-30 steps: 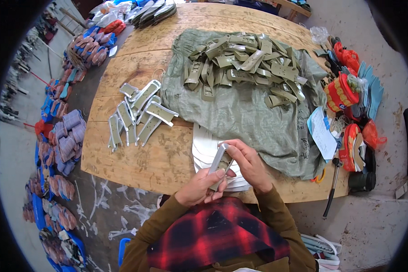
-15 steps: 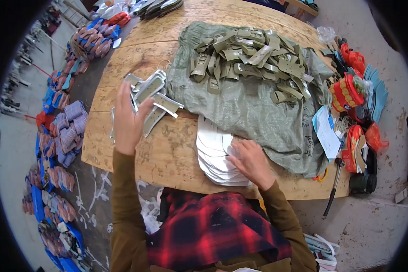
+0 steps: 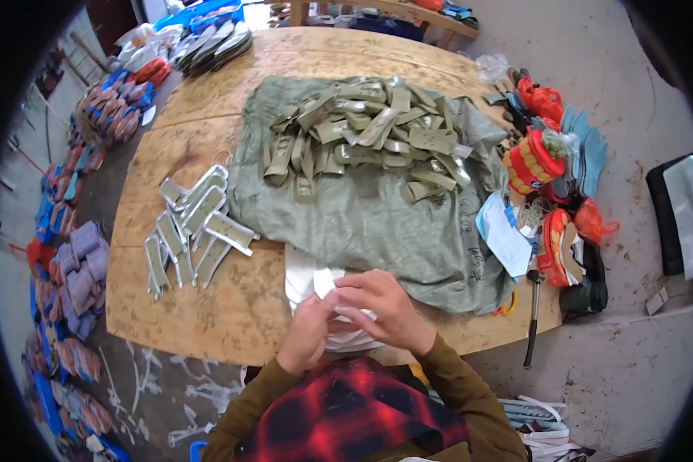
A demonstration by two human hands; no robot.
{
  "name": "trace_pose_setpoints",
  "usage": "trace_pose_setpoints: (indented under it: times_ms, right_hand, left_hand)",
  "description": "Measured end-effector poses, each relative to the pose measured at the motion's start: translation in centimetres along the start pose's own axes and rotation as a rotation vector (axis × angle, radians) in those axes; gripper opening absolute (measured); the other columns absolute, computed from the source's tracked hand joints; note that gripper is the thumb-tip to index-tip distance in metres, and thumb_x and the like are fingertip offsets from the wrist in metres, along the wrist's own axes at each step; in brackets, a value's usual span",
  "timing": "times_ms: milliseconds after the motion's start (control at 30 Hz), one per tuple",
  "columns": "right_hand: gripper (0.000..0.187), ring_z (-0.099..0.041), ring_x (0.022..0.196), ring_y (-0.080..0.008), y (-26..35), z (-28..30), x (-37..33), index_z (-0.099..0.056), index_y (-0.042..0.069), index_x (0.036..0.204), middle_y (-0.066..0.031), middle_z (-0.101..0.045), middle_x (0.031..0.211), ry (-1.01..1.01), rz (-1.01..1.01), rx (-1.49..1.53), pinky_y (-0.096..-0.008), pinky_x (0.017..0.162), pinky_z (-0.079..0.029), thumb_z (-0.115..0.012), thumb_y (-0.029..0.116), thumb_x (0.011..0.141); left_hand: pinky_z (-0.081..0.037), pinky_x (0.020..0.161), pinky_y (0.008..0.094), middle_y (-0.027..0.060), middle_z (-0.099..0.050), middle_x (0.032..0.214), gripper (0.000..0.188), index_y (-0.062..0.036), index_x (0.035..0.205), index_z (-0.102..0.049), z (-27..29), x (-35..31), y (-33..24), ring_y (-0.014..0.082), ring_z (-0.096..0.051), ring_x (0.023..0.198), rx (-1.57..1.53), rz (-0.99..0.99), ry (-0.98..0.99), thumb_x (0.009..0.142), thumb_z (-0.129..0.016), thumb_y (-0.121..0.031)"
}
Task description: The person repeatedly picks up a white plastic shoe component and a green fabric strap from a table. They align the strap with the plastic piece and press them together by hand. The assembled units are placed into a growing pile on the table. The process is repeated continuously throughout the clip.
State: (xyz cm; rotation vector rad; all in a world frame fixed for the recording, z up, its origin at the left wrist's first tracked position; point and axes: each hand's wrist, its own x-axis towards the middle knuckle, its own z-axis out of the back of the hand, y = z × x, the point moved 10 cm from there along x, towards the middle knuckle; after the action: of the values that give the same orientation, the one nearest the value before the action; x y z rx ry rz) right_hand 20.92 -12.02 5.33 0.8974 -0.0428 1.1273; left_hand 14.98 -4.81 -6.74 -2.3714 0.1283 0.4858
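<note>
My left hand point(image 3: 306, 333) and my right hand point(image 3: 385, 306) meet near the table's front edge, fingers closed together on a small white piece point(image 3: 324, 282) with a rounded end. Most of that piece is hidden by the fingers. Below them lies a stack of flat white sheets with rounded edges point(image 3: 298, 271), partly covered by my hands. To the left is a loose pile of curved olive strips with pale, shiny edges point(image 3: 205, 206). Farther off, a heap of similar olive strips point(image 3: 346, 127) lies on a green woven sack point(image 3: 346, 219).
The wooden table point(image 3: 169, 131) carries dark flat sole shapes point(image 3: 222, 48) at its far left corner. A hammer point(image 3: 532, 319), orange-handled scissors point(image 3: 508, 306), a written paper point(image 3: 504, 235) and a red tub point(image 3: 533, 162) are at the right. Bundled pieces point(image 3: 81, 262) line the floor at left.
My left hand has come from the olive strips at left to meet my right hand. Both now grip a small white piece above the stack. The view has shifted too.
</note>
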Motion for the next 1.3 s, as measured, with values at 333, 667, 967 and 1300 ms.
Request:
trace_pose_setpoints:
  times_ms: [333, 667, 967, 1300]
  right_hand:
    - [0.039, -0.059, 0.1, -0.0367, -25.6, 13.3, 1.8, -0.063, 0.001, 0.103, -0.0172, -0.064, 0.099, -0.324, -0.558, -0.927, -0.0471, 0.082, -0.046, -0.068, 0.035, 0.084]
    - [0.021, -0.061, 0.075, -0.036, -20.4, 11.4, -1.0, -0.049, 0.003, 0.094, -0.0165, -0.061, 0.08, -0.415, -0.555, -0.386, -0.0456, 0.064, -0.045, -0.065, 0.011, 0.083]
    - [0.012, -0.044, 0.064, -0.0114, -16.3, 5.7, -4.6, -0.063, 0.0, 0.092, -0.0043, -0.05, 0.076, -0.26, -0.542, 0.211, -0.0245, 0.059, -0.038, -0.067, 0.006, 0.083]
    - [0.017, -0.061, 0.074, -0.0162, -11.1, 6.1, -6.5, -0.062, -0.002, 0.102, -0.0101, -0.066, 0.089, -0.531, -0.684, 0.567, -0.0303, 0.063, -0.046, -0.066, 0.008, 0.088]
  left_hand:
    - [-0.059, 0.085, 0.0328, 0.0192, -0.055, 0.13, 0.032, -0.0014, 0.127, -0.047, 0.8, -0.2, -2.8, 0.0231, -0.06, 0.113, -0.181, -0.045, -0.025, 0.104, -0.042, -0.024]
    - [-0.04, 0.113, 0.0471, 0.0259, -0.048, 0.136, 0.03, 0.0005, 0.124, -0.05, 1.5, -1.6, -5.1, 0.0338, -0.045, 0.132, -0.76, -0.136, 0.069, 0.1, -0.048, -0.018]
    - [-0.043, 0.111, 0.0398, 0.014, -0.043, 0.143, 0.042, -0.0019, 0.138, -0.039, -0.1, -2.3, -2.9, 0.0266, -0.044, 0.133, -0.484, -0.06, 0.04, 0.103, -0.045, -0.024]
    - [-0.04, 0.114, 0.0381, 0.0194, -0.041, 0.143, 0.046, 0.0013, 0.14, -0.035, -1.0, -3.0, -2.6, 0.0262, -0.044, 0.132, -0.471, -0.016, 0.07, 0.105, -0.038, -0.028]
